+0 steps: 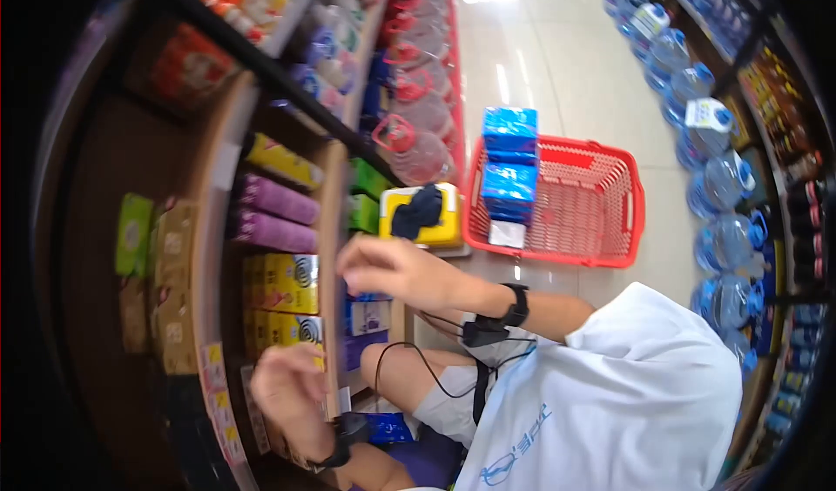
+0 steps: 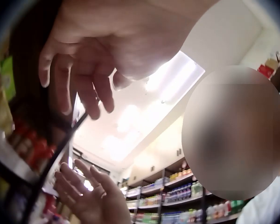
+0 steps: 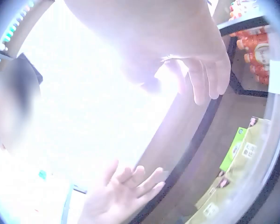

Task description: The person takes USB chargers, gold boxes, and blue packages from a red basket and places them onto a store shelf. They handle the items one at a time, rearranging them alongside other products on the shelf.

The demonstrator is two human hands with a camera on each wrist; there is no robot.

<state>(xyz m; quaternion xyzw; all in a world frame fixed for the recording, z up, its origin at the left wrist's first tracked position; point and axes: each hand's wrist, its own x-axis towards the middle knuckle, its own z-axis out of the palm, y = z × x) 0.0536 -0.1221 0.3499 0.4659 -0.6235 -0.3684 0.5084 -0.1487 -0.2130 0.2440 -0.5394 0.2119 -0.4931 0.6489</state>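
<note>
My right hand (image 1: 401,269) reaches toward the shelf unit, fingers loosely bent with nothing in them. Closer to the bottom, my left hand (image 1: 292,391), somewhat blurred, is held in front of the shelf edge and is also bare of any object. In the left wrist view the left hand (image 2: 116,42) hangs its fingers loosely, while the right hand (image 2: 91,191) shows below with fingers spread. Nearest the hands on the shelf are yellow boxes with a black spiral (image 1: 296,284) and purple cylindrical packs (image 1: 279,212). A blue packet (image 1: 387,427) lies beside the left wrist.
A red shopping basket (image 1: 601,256) stands on the tiled floor, with stacked blue packs (image 1: 510,182) at its left side. Beside it is a yellow box (image 1: 444,225) with a dark cloth (image 1: 420,212) on top. Large water bottles (image 1: 727,178) line the opposite side.
</note>
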